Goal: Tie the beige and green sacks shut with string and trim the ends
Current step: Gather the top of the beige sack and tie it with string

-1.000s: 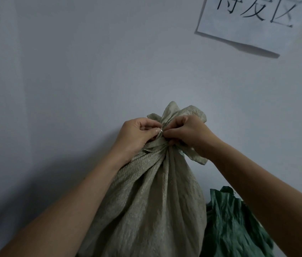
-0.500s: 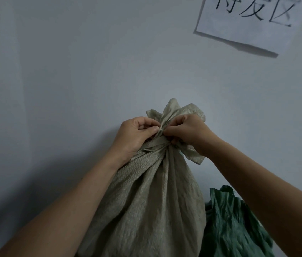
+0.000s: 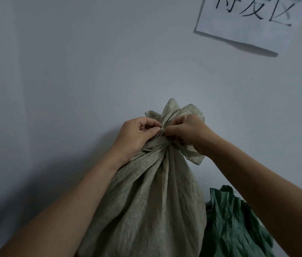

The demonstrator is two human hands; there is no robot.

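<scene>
- Beige sack (image 3: 146,201) is seen upright at 6 o'clock of the view, set against a pale wall (image 3: 72,71).
- Its mouth is gathered into a tight neck. A ruffled tuft (image 3: 174,110) of fabric is fanned out above the neck toward 12 o'clock.
- Left hand (image 3: 137,134) is placed at 9 o'clock of the neck. Fingers are curled, and thumb and forefinger are pinched onto the gathered fabric.
- Right hand (image 3: 187,130) is placed at 3 o'clock of the neck. It is curled the same way and pinched at the same spot, with the fingertips of both hands nearly met.
- Narrow bands (image 3: 160,144) are wrapped around the neck just under the fingertips. They match the fabric in tone, so string cannot be told from folded weave.
- A short loose strand (image 3: 147,150) is seen at 7 o'clock of the neck, below the left hand.
- A fabric flap (image 3: 192,154) is hung out at 4 o'clock of the neck, under the right wrist.
- Green sack (image 3: 235,223) is located at 4 o'clock of the beige sack, just beside it and lower. Its top edge is crumpled, and it is partly covered by the right forearm.
- Paper sign (image 3: 248,21) with black characters is fixed to the wall at 1 o'clock and is cut off by the frame edge.
</scene>
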